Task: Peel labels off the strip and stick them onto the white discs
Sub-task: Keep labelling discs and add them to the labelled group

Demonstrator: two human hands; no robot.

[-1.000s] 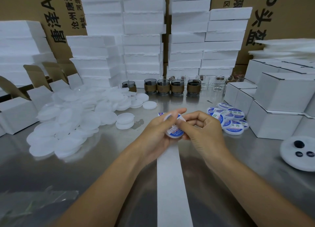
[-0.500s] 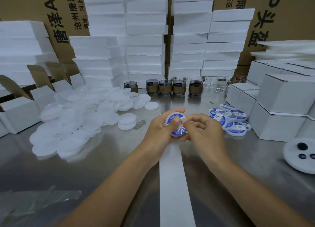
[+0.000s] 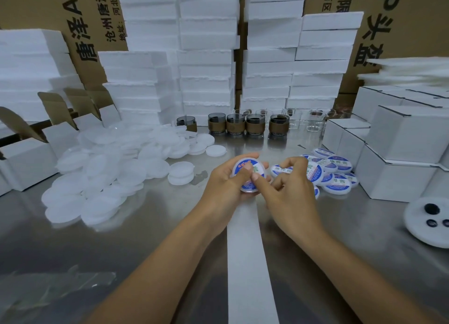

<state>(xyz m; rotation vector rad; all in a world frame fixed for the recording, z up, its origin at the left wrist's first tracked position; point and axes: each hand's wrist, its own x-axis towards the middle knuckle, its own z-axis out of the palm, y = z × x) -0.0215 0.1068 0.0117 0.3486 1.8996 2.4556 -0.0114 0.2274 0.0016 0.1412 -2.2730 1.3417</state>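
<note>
Left hand (image 3: 226, 181) grips disc (image 3: 247, 175), labelled face tilted toward camera; right hand (image 3: 291, 195), fingers curled, presses thumb on it. Strip (image 3: 247, 263) runs lengthwise from near edge to hands.

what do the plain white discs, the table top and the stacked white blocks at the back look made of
Plain white discs: probably translucent plastic, frosted; the overlapping ones show through.
Table top: likely stainless steel, brushed; grey with blurred reflections.
Stacked white blocks: apparently foam, matt; rough, crumbly edges.
</note>
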